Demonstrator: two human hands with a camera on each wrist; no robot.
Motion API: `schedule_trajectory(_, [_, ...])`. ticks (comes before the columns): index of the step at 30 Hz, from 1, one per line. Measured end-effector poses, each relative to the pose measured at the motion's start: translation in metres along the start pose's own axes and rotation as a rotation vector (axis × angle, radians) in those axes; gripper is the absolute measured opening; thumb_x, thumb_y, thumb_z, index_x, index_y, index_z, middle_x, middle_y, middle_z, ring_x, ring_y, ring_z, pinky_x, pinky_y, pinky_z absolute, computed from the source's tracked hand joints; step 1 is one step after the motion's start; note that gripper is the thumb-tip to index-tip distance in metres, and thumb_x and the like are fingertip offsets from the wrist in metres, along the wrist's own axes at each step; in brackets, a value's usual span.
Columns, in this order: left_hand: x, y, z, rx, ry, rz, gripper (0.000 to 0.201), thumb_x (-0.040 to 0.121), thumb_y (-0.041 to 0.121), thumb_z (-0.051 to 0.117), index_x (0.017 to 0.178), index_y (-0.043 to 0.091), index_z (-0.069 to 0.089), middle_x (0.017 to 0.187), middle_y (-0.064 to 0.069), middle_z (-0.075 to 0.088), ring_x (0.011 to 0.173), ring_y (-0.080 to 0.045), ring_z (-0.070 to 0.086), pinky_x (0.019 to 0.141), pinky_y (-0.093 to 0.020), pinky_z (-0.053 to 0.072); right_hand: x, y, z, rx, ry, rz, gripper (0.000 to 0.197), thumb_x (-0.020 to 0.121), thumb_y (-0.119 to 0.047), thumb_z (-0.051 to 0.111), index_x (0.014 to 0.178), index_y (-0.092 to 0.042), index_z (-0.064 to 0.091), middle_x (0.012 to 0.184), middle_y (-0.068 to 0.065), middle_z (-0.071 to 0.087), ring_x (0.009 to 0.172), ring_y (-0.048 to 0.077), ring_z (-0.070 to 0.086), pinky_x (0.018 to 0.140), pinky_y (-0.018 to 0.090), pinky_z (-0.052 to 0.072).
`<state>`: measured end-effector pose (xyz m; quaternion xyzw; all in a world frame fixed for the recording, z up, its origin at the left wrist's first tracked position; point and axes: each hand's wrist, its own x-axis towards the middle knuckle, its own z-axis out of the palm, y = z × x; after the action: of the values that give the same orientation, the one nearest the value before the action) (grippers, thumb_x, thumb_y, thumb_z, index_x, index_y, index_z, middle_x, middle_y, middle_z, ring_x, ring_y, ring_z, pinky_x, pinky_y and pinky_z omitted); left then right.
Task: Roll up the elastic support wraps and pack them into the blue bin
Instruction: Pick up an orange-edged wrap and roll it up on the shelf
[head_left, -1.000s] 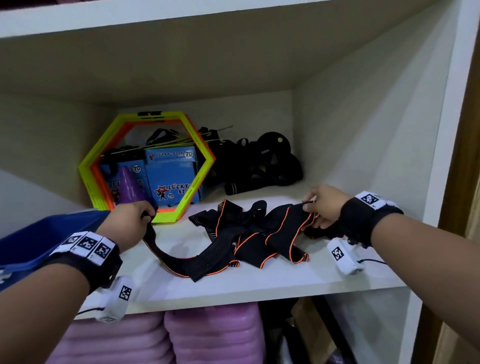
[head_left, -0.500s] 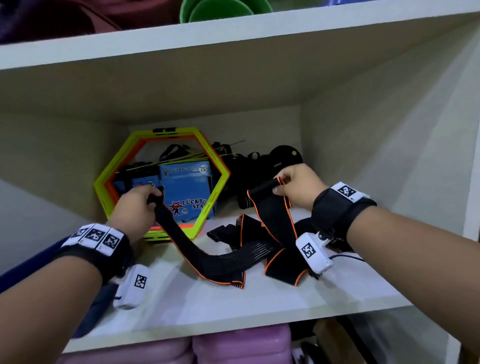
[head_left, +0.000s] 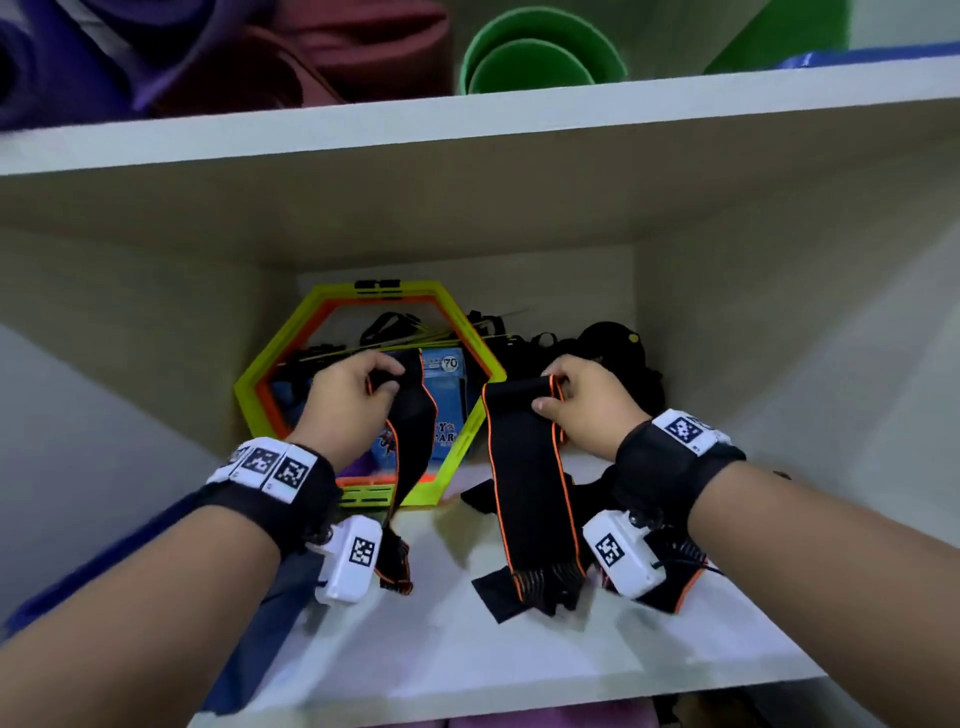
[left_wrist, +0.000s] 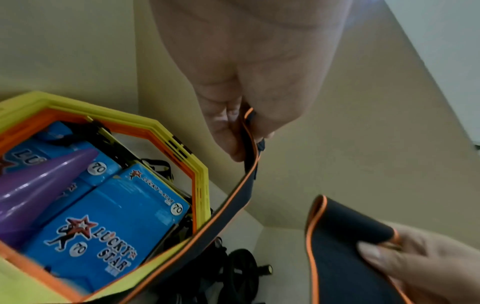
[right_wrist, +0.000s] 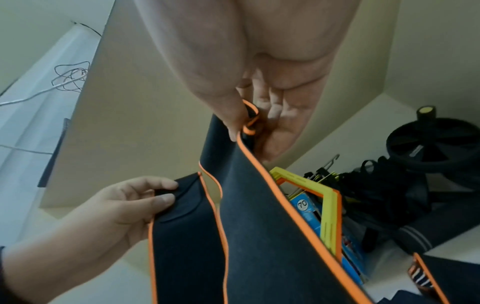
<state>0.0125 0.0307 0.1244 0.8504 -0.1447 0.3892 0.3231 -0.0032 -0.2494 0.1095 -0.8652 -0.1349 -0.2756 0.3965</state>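
Two black strips of elastic wrap with orange edging hang from my hands above the white shelf (head_left: 467, 654). My left hand (head_left: 358, 395) grips the top end of the left strip (head_left: 410, 441), seen close in the left wrist view (left_wrist: 249, 164). Thumb and fingers of my right hand (head_left: 571, 400) pinch the rolled-over top of the wider right strip (head_left: 530, 493), also visible in the right wrist view (right_wrist: 259, 205). Both strips trail down to the shelf; I cannot tell whether they are one piece. More wrap (head_left: 675, 587) lies under my right wrist. The blue bin (head_left: 249, 639) shows at lower left, mostly hidden by my left arm.
A yellow and orange hexagon frame (head_left: 260, 395) leans at the back, with blue boxes (head_left: 447, 374) and a purple cone (left_wrist: 39, 189) behind it. A black ab wheel (right_wrist: 431, 144) and straps sit back right. Rolled mats (head_left: 540, 57) fill the shelf above.
Both hands have risen and come closer together, lifting the wrap ends off the shelf so the strips now hang down. The view has tilted upward.
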Motion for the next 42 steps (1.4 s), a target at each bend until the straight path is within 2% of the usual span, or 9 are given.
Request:
schedule_trajectory(2, [-0.009, -0.001, 0.01, -0.009, -0.05, 0.016, 0.02, 0.09, 0.015, 0.068, 0.093, 0.034, 0.066, 0.071, -0.006, 0.067, 0.049, -0.009, 0.051, 0.049, -0.021, 0.042, -0.006, -0.009, 0.01, 0.026, 0.003, -0.006, 0.011, 0.085, -0.013, 0.072, 0.092, -0.015, 0.064, 0.071, -0.004, 0.059, 0.064, 0.01, 0.059, 0.061, 0.03, 0.051])
schedule_trajectory(7, [-0.035, 0.006, 0.025, -0.04, -0.212, 0.068, 0.018, 0.088, 0.023, 0.071, 0.102, 0.033, 0.066, 0.076, 0.001, 0.069, 0.052, -0.01, 0.056, 0.054, -0.029, 0.048, -0.016, -0.025, 0.037, -0.255, -0.017, -0.202, 0.012, 0.086, -0.014, 0.065, 0.096, -0.021, 0.067, 0.09, -0.003, 0.058, 0.088, 0.019, 0.059, 0.074, 0.028, 0.045])
schedule_trajectory(10, [-0.048, 0.009, 0.029, -0.016, -0.258, 0.173, 0.031, 0.085, 0.027, 0.075, 0.115, 0.028, 0.068, 0.102, 0.01, 0.068, 0.085, -0.005, 0.063, 0.073, -0.016, 0.047, -0.022, -0.03, 0.051, -0.299, -0.038, -0.247, 0.019, 0.086, -0.011, 0.06, 0.099, -0.021, 0.07, 0.098, 0.002, 0.057, 0.093, 0.022, 0.059, 0.079, 0.031, 0.048])
schedule_trajectory(13, [-0.056, 0.004, 0.029, 0.066, -0.279, 0.26, 0.036, 0.086, 0.034, 0.075, 0.12, 0.026, 0.069, 0.105, 0.009, 0.067, 0.099, -0.007, 0.061, 0.085, -0.019, 0.044, -0.025, -0.031, 0.058, -0.256, -0.04, -0.257, 0.02, 0.085, -0.011, 0.064, 0.098, -0.024, 0.072, 0.099, 0.002, 0.058, 0.091, 0.019, 0.06, 0.082, 0.033, 0.052])
schedule_trajectory(18, [-0.066, -0.005, 0.023, 0.074, -0.169, 0.304, 0.021, 0.089, 0.018, 0.072, 0.109, 0.014, 0.076, 0.095, 0.0, 0.071, 0.091, -0.017, 0.066, 0.081, -0.028, 0.051, -0.036, -0.032, 0.063, 0.026, -0.094, -0.175, 0.021, 0.075, -0.017, 0.082, 0.092, -0.021, 0.07, 0.088, -0.005, 0.066, 0.08, 0.011, 0.065, 0.075, 0.027, 0.054])
schedule_trajectory(23, [-0.071, -0.015, 0.015, 0.065, -0.069, 0.235, 0.019, 0.09, 0.017, 0.071, 0.109, 0.014, 0.075, 0.093, 0.004, 0.069, 0.089, -0.012, 0.064, 0.078, -0.018, 0.042, -0.046, -0.023, 0.064, 0.26, -0.288, -0.061, 0.04, 0.066, -0.012, 0.089, 0.099, -0.021, 0.069, 0.091, 0.0, 0.072, 0.078, 0.012, 0.071, 0.074, 0.032, 0.06])
schedule_trajectory(28, [-0.075, -0.02, 0.008, 0.022, -0.028, 0.192, 0.017, 0.089, 0.015, 0.072, 0.106, 0.015, 0.076, 0.095, 0.002, 0.071, 0.09, -0.013, 0.066, 0.081, -0.025, 0.051, -0.053, -0.025, 0.06, 0.286, -0.276, -0.032, 0.006, 0.088, -0.005, 0.072, 0.09, -0.007, 0.067, 0.082, 0.017, 0.07, 0.061, 0.017, 0.067, 0.051, 0.03, 0.056])
schedule_trajectory(36, [-0.087, -0.013, 0.005, 0.012, -0.003, 0.197, 0.016, 0.088, 0.015, 0.073, 0.104, 0.015, 0.077, 0.094, 0.002, 0.073, 0.087, -0.011, 0.066, 0.078, -0.025, 0.053, -0.062, -0.032, 0.072, 0.403, -0.386, -0.052, 0.047, 0.077, -0.011, 0.083, 0.114, -0.027, 0.059, 0.114, -0.004, 0.066, 0.071, 0.025, 0.075, 0.061, 0.042, 0.061])
schedule_trajectory(42, [-0.094, -0.017, 0.002, -0.024, -0.033, 0.108, 0.016, 0.088, 0.019, 0.075, 0.104, 0.016, 0.076, 0.094, 0.005, 0.073, 0.084, -0.007, 0.066, 0.075, -0.016, 0.049, -0.065, -0.034, 0.08, 0.395, -0.197, -0.085, 0.015, 0.097, -0.021, 0.056, 0.108, -0.03, 0.059, 0.1, 0.003, 0.068, 0.066, 0.021, 0.073, 0.061, 0.048, 0.061])
